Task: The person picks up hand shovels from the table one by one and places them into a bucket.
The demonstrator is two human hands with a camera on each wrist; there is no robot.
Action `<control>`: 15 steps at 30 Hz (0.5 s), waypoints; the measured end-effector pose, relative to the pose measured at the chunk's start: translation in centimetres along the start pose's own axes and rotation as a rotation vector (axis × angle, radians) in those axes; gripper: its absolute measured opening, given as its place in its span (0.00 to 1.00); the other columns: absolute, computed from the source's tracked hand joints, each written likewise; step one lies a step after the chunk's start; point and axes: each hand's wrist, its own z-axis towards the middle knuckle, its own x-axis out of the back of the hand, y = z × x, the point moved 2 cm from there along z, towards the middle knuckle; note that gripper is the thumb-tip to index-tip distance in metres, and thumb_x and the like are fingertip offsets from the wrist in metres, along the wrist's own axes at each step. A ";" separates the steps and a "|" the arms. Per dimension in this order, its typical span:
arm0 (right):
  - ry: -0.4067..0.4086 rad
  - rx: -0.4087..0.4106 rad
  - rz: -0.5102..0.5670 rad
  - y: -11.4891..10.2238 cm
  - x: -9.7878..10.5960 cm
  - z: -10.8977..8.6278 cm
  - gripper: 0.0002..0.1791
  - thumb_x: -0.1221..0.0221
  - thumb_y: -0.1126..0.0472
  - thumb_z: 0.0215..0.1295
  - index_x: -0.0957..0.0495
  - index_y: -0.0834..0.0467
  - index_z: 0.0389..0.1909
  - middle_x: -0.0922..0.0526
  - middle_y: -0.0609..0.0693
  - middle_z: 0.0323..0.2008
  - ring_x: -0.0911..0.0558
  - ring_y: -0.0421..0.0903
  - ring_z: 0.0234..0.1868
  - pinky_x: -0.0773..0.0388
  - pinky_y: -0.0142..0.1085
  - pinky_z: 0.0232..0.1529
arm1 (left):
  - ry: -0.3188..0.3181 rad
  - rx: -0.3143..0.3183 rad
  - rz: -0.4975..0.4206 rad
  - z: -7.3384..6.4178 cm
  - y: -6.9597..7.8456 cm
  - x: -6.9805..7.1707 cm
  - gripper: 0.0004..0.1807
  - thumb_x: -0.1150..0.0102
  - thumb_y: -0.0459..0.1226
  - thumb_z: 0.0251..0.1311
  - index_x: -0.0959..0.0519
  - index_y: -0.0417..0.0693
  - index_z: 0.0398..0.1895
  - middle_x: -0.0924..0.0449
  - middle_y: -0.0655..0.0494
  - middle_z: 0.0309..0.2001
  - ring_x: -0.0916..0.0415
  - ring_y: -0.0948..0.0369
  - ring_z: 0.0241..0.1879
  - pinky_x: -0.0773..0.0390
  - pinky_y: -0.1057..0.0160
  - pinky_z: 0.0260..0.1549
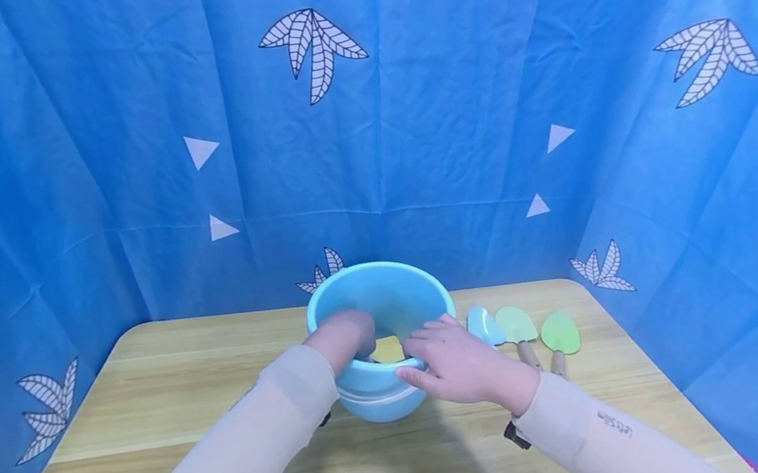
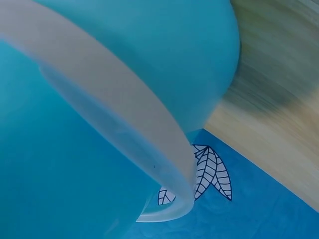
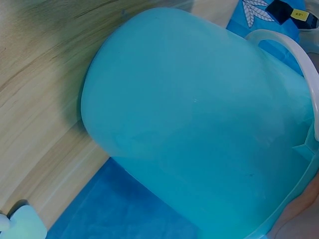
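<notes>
A light blue bucket (image 1: 382,405) with a white handle (image 2: 124,94) stands on the table, its opening facing up toward the head camera. My left hand (image 1: 352,332) reaches over the rim into the bucket, its fingers hidden inside; I cannot tell whether they hold anything. With my right hand (image 1: 457,358) I grip the bucket's near right rim, thumb outside and fingers curled over into the opening. Between the two hands, a yellow piece (image 1: 387,349) shows inside the bucket. The bucket's outer wall (image 3: 199,114) fills most of the right wrist view.
To the bucket's right lie a blue toy shovel (image 1: 483,325), a pale green shovel (image 1: 516,324) and a bright green shovel (image 1: 560,333), partly behind the right wrist. Blue printed curtains (image 1: 375,127) enclose the wooden table (image 1: 167,375) at the back and sides.
</notes>
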 end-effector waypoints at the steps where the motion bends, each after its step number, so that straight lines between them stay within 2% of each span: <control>1: -0.001 -0.001 0.003 0.0 0.0 0.0 0.24 0.61 0.34 0.76 0.30 0.46 0.29 0.33 0.38 0.25 0.32 0.40 0.32 0.38 0.38 0.42 | 0.004 -0.025 0.018 0.1 0.0 0.0 0.04 0.42 0.31 0.65 0.19 0.46 0.33 0.22 0.50 0.31 0.23 0.55 0.31 0.23 0.57 0.36; 6: -0.003 -0.001 0.007 0.0 0.0 0.1 0.24 0.61 0.34 0.76 0.30 0.46 0.29 0.33 0.38 0.24 0.32 0.40 0.32 0.38 0.38 0.42 | 0.065 -0.187 0.196 0.2 0.1 0.0 0.02 0.39 0.31 0.64 0.19 0.46 0.37 0.22 0.52 0.31 0.25 0.55 0.32 0.23 0.58 0.37; 15: 0.005 0.002 0.009 0.0 -0.1 0.0 0.23 0.60 0.35 0.76 0.30 0.46 0.30 0.32 0.37 0.25 0.32 0.39 0.32 0.37 0.38 0.42 | 0.175 -0.302 0.354 0.7 0.6 0.1 0.02 0.40 0.33 0.64 0.19 0.50 0.35 0.23 0.55 0.27 0.26 0.56 0.30 0.25 0.57 0.39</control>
